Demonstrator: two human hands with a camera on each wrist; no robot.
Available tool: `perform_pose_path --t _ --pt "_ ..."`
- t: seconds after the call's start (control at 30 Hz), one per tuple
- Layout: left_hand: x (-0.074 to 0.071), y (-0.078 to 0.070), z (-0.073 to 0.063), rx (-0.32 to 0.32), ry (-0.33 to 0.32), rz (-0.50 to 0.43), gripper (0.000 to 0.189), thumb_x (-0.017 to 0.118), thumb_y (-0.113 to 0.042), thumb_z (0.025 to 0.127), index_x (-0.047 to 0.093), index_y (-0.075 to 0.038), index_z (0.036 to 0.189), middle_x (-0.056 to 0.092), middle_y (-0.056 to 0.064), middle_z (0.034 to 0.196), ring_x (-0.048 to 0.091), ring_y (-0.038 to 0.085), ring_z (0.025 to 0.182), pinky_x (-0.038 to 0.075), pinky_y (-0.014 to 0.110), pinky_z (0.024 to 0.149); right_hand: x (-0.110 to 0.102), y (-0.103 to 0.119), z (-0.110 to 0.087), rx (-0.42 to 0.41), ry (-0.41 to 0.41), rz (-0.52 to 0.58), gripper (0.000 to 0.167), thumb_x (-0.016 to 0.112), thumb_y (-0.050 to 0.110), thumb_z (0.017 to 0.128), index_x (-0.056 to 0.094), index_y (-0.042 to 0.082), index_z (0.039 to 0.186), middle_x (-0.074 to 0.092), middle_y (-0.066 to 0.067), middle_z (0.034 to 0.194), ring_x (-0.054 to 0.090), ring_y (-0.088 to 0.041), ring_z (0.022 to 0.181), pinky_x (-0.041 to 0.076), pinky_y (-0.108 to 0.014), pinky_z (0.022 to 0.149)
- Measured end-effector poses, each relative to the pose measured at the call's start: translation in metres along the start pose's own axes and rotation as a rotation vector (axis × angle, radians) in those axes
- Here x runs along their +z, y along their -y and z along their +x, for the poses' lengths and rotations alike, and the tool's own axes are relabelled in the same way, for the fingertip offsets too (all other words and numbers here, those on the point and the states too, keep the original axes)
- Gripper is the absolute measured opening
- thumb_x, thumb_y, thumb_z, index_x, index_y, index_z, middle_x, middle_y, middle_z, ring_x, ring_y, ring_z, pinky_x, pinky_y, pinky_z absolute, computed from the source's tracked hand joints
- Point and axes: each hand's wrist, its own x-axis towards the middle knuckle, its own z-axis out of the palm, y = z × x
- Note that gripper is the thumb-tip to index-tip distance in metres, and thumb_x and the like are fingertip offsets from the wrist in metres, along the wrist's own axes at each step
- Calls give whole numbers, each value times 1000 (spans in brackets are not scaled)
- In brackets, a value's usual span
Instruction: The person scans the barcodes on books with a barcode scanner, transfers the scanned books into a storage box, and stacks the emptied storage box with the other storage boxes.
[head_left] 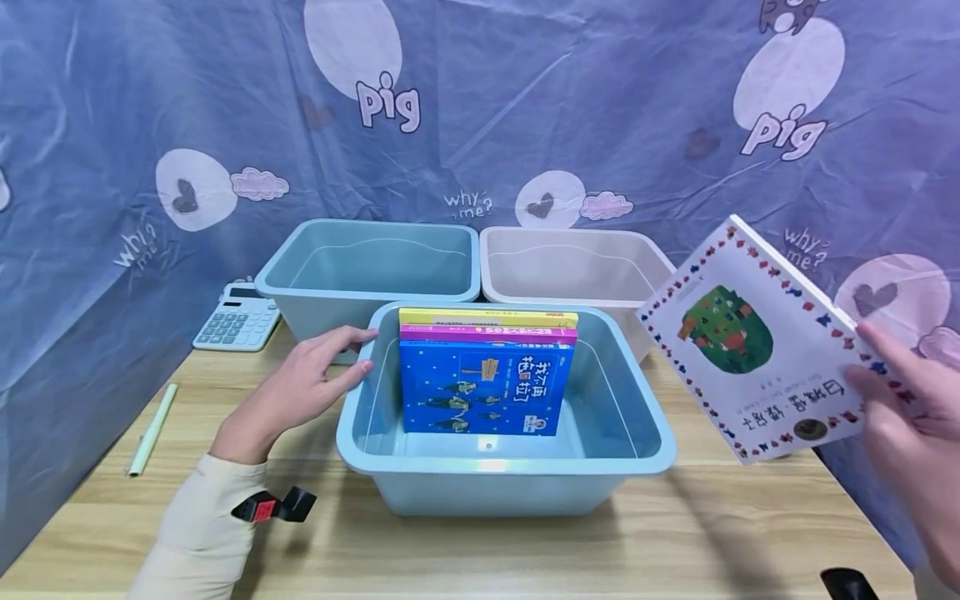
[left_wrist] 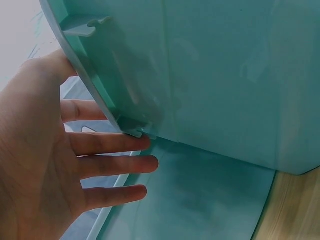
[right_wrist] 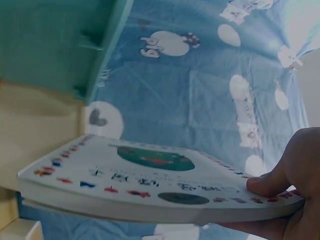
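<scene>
My right hand (head_left: 907,425) grips a white picture book (head_left: 750,342) by one corner, thumb on the cover, and holds it up tilted to the right of the front blue bin (head_left: 495,492). A red and blue pattern borders its cover around a green figure. In the right wrist view the thumb presses on the book (right_wrist: 145,175) and fingers lie beneath. At the bin's left rim is my left hand (head_left: 300,383); in the left wrist view its fingers (left_wrist: 117,167) stretch out straight beside the rim. Blue (head_left: 480,392), magenta (head_left: 487,333) and yellow (head_left: 487,317) books stand in the bin.
Behind the front bin stand a teal bin (head_left: 367,296) and a pale grey bin (head_left: 577,292), side by side. A calculator (head_left: 238,321) and a light green pen (head_left: 153,429) lie on the left of the wooden table (head_left: 420,554). Patterned blue cloth (head_left: 480,108) hangs behind.
</scene>
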Motion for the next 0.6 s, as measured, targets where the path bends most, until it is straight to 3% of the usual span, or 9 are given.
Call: perform_pose_path --t 0.13,0.33,0.4,0.47,0.53,0.57,0.6 --pt "1 1 1 6 -7 2 41 61 -28 101 57 -8 136 62 14 139 60 34 126 48 57 103 2 -7 -16 -29 -3 -95 49 53 -26 80 63 -8 125 56 46 110 52 30 89 36 6 74" --pt "2 1 1 -26 12 -16 42 59 -29 102 54 -9 138 62 16 138 61 35 123 50 58 100 4 -21 -41 -57 -45 -301 36 59 0 85 71 2 118 48 54 109 41 35 85 26 5 71" --pt "2 1 2 -32 17 -20 41 58 -29 102 53 -9 138 61 16 138 61 35 123 50 58 99 6 -26 -47 -61 -33 -361 35 58 5 84 72 2 116 68 37 106 36 39 88 27 -1 66" --pt "3 1 2 -35 19 -23 40 58 -29 102 52 -9 137 61 17 139 61 35 123 50 57 100 6 -30 -51 -67 -7 -414 36 58 5 83 72 0 115 79 10 99 31 41 91 31 -11 62" --pt "4 1 2 -39 21 -27 40 58 -29 102 52 -9 136 60 17 140 61 35 123 51 57 99 8 -34 -55 -73 13 -450 36 59 3 80 72 -2 113 76 -17 88 26 41 90 32 -22 59" --pt "4 1 2 -42 21 -30 39 58 -29 102 51 -10 136 60 17 141 61 35 123 50 57 99 9 -36 -57 -85 20 -469 36 59 2 79 72 -3 112 70 -28 82 32 38 82 32 -29 58" --pt "5 1 2 -46 22 -32 39 57 -29 102 51 -10 136 59 17 141 61 35 123 50 58 100 10 -39 -58 -87 27 -476 36 60 2 78 73 -4 112 70 -27 81 35 33 75 32 -32 58"
